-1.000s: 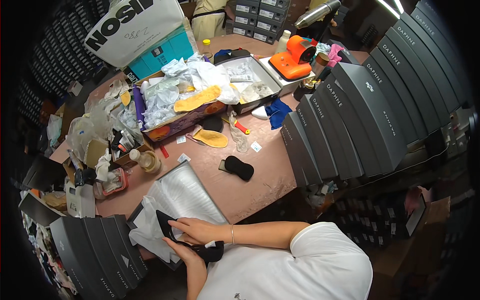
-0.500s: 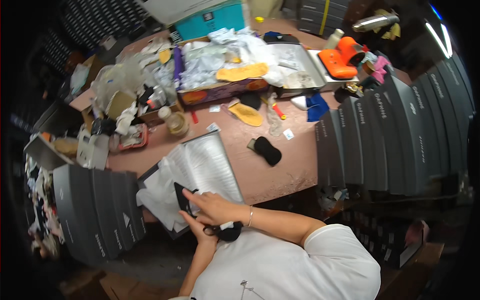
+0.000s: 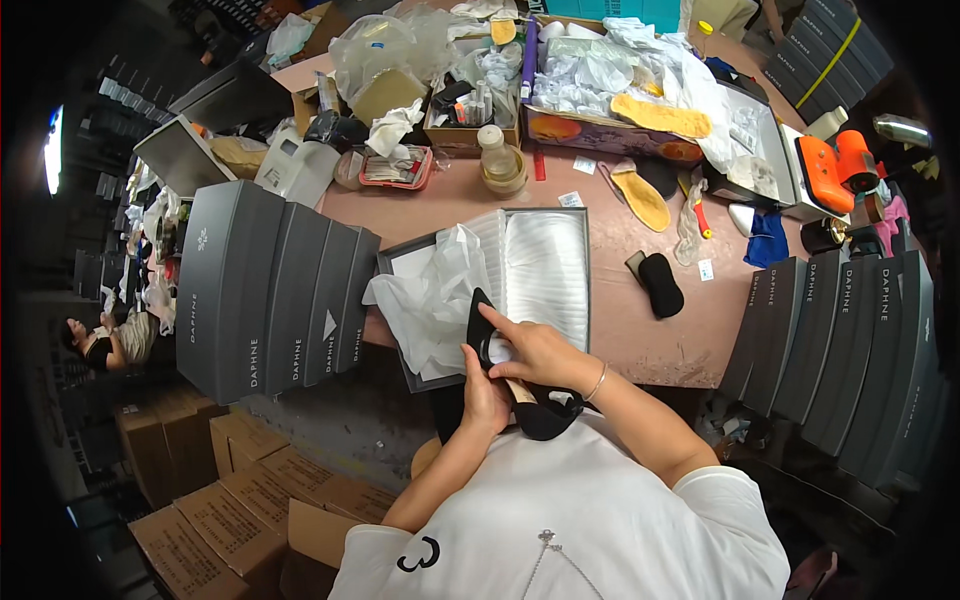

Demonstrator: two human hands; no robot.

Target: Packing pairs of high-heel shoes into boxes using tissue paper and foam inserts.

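Currently holding a black pointed-toe shoe [image 3: 545,420] in both hands at the near edge of an open grey shoebox [image 3: 588,270].
Gripping the shoe's left side with the left hand [image 3: 486,405], fingers nearly closed; gripping across its opening with the right hand [image 3: 545,355], fingers partly curled, index lying forward, seemingly touching white material inside. Pointing the toe toward white tissue [image 3: 440,290] in the box on the tabletop [image 3: 640,355]. Probably working best by bracing firmly with the left, pressing lightly with the right and sparing the black upper from fingernails.
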